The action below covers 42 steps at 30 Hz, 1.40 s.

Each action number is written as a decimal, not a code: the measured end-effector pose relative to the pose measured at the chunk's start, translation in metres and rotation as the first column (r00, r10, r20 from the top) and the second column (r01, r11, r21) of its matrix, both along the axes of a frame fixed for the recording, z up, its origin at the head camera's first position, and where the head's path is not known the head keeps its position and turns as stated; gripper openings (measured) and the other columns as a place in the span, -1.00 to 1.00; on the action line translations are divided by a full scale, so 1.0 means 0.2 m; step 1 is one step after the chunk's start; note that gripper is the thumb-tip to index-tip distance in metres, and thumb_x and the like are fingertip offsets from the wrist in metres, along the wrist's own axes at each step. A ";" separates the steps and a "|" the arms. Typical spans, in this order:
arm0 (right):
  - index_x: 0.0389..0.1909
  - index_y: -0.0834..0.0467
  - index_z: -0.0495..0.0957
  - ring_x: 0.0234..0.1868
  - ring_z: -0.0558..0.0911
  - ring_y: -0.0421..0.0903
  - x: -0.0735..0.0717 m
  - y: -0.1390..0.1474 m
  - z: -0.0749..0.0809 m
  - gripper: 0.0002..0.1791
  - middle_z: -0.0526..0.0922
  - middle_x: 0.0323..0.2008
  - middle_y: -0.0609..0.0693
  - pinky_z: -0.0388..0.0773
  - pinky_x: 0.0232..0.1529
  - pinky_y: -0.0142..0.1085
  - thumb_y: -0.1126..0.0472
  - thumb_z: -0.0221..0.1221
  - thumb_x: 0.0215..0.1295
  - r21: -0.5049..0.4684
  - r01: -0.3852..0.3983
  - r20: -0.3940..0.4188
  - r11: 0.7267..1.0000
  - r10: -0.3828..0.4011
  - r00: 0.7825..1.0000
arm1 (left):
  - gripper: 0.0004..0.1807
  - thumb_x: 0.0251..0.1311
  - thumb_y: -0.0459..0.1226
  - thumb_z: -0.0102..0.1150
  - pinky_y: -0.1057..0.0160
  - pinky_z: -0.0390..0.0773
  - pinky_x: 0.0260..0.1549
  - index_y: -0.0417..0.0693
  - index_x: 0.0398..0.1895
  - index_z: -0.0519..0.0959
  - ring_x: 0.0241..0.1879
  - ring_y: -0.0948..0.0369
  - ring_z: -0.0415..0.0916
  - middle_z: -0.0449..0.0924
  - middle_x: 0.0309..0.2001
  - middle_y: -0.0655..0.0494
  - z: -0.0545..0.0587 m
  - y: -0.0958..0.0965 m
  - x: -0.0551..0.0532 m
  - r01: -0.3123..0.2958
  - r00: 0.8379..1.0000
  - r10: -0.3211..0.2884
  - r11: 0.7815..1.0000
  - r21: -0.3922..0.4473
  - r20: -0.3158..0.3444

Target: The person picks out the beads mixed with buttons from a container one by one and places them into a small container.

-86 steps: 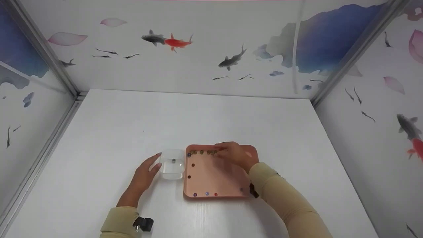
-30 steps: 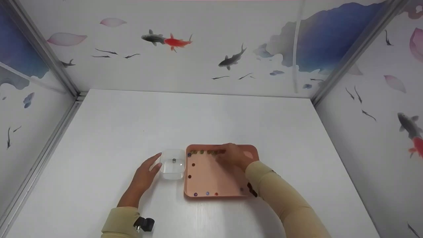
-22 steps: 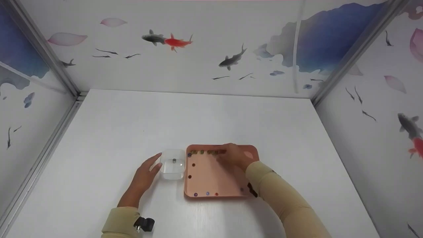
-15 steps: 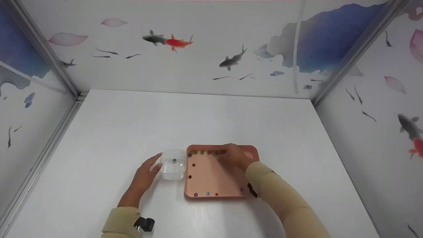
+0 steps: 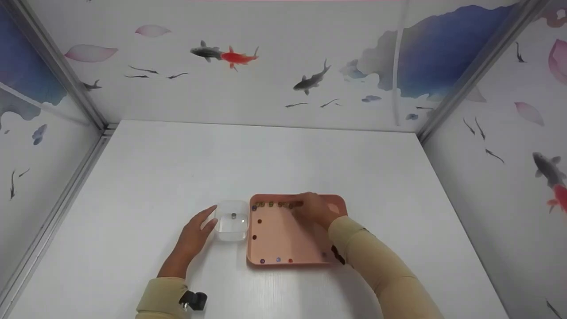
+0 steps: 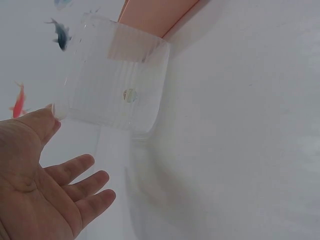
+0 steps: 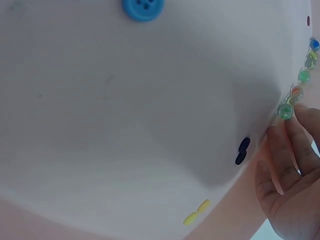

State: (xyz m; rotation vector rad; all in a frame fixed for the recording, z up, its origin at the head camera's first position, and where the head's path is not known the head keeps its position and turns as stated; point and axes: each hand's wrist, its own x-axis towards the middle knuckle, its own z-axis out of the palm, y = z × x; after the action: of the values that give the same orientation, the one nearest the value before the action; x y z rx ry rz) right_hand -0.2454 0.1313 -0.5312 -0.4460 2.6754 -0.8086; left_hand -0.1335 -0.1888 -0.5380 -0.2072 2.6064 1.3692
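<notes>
A pink tray [image 5: 328, 206] lies on the white table, with a row of glass marbles [image 5: 272, 204] along its far rim. My right hand [image 5: 300, 208] rests over that rim. In the right wrist view its fingers [image 7: 290, 150] reach the row, and one fingertip touches a green marble [image 7: 285, 111]; no pinch shows. Left of the tray stands a clear plastic box [image 5: 231, 226] with one marble [image 5: 233, 215] inside. My left hand [image 5: 207, 219] lies open beside the box. In the left wrist view my thumb [image 6: 42, 125] touches the corner of the box [image 6: 112, 75].
Small buttons lie in the tray: a blue one [image 7: 144, 7], two dark ones [image 7: 242, 150] and two yellow ones [image 7: 196, 212]. More beads [image 5: 277, 260] sit along the tray's near rim. Fish-patterned walls enclose the table on three sides.
My right hand's fingertips have edged slightly right along the marble row since the oldest frame. The left hand and the box have not moved.
</notes>
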 end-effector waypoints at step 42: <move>-0.02 -0.01 0.69 0.07 0.62 -0.06 0.02 -0.08 -0.03 -0.71 0.71 -0.06 -0.06 0.55 0.15 -0.13 0.32 0.20 0.31 0.083 0.023 -0.043 0.996 -0.019 0.999 | -0.46 0.48 -0.13 -0.11 -0.18 0.00 0.41 0.04 0.47 0.20 0.46 -0.16 -0.04 0.11 0.47 -0.14 -0.01 0.01 0.00 -0.013 1.000 0.013 1.000 -0.005 -0.021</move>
State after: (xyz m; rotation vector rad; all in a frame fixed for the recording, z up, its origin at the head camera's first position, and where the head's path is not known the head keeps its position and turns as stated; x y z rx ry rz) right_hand -0.2406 0.1156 -0.5373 -0.4194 2.7451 -0.6981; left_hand -0.1329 -0.1872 -0.5399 -0.2120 2.6307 1.3764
